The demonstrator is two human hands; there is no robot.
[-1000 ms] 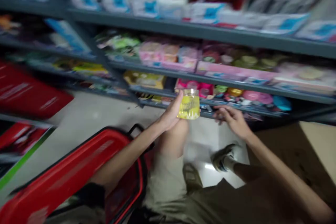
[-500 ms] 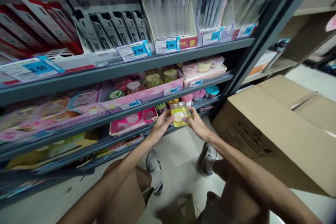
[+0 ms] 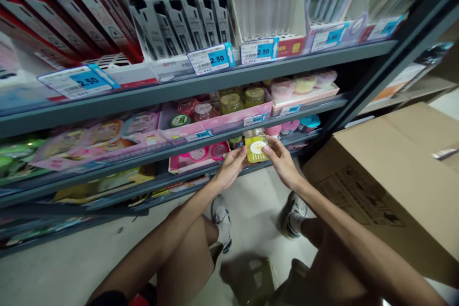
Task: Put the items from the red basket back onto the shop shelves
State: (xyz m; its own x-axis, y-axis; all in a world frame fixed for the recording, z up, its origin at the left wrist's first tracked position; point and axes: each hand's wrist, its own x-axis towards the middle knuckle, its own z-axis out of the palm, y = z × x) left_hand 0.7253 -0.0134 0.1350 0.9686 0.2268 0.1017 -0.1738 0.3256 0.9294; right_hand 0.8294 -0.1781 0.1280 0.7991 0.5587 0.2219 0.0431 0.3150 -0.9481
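A small clear jar of yellow stuff (image 3: pixel 255 146) is held between both hands in front of a low shelf. My left hand (image 3: pixel 229 168) grips its left side with the fingers curled. On the jar's right side my right hand (image 3: pixel 283 162) pinches it. Just behind the jar, the lower shelf holds a pink tray (image 3: pixel 195 158) and several small round tubs (image 3: pixel 287 127). The shelf above carries more jars in a pink tray (image 3: pixel 229 119).
Grey metal shelving (image 3: pixel 179 88) fills the left and centre, with price tags reading 2.50 on the upper edge. A large cardboard box (image 3: pixel 390 177) stands on the floor at the right. My knees and shoes are below the hands on a pale floor.
The view swung from a red basket on the left to the shelf. My right hand joined the left on the jar, and the jar has since moved closer to the lower shelf.
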